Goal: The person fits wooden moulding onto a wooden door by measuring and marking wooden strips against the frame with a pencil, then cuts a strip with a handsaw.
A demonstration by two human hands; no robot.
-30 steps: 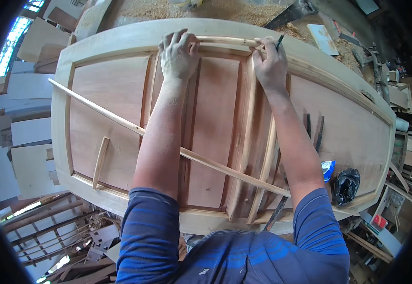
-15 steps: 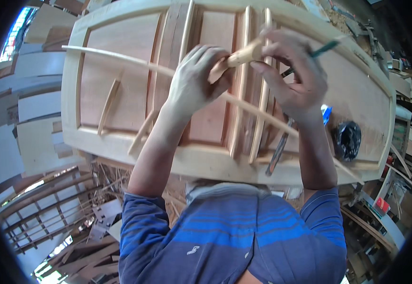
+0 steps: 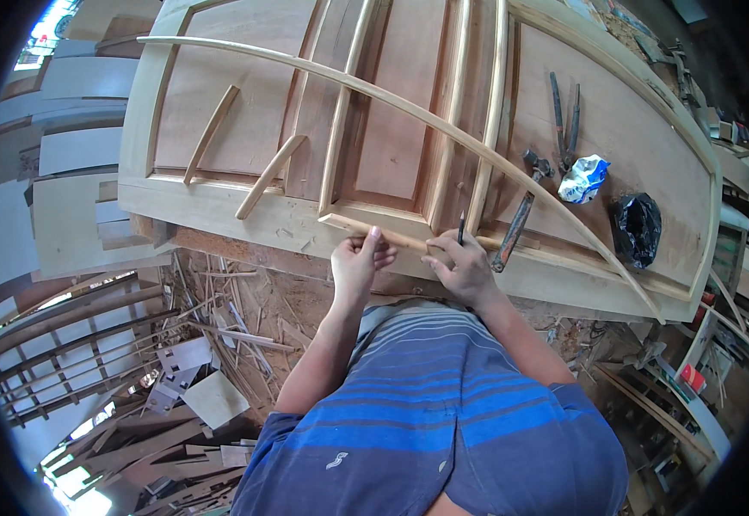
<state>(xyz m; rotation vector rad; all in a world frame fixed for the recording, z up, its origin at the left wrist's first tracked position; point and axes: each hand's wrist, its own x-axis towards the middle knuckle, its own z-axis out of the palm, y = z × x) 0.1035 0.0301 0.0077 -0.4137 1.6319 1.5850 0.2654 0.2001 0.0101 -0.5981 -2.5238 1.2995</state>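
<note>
A panelled wooden door (image 3: 219, 202) lies in front of me with pale moulding strips on it. At its near edge my left hand (image 3: 359, 258) pinches a short moulding strip (image 3: 400, 235) just below the middle panel. My right hand (image 3: 459, 262) is closed at that strip's right end and holds a dark pencil (image 3: 461, 225) pointing upward. A long thin strip (image 3: 400, 112) crosses the door diagonally, and two loose short pieces (image 3: 211, 133) rest on the left panel. A hammer (image 3: 516, 232) lies close to my right hand.
On the right panel are dark rod-like tools (image 3: 564, 112), a crumpled blue-and-white packet (image 3: 582, 178) and a black plastic bag (image 3: 636, 228). Offcuts (image 3: 254, 335) litter the floor below. Stacked boards (image 3: 82, 150) stand at the left, and more timber (image 3: 650, 413) at the lower right.
My hands have moved from the door's far edge down to its near edge, carrying the short strip with them. The view has shifted, and the door now sits higher in it.
</note>
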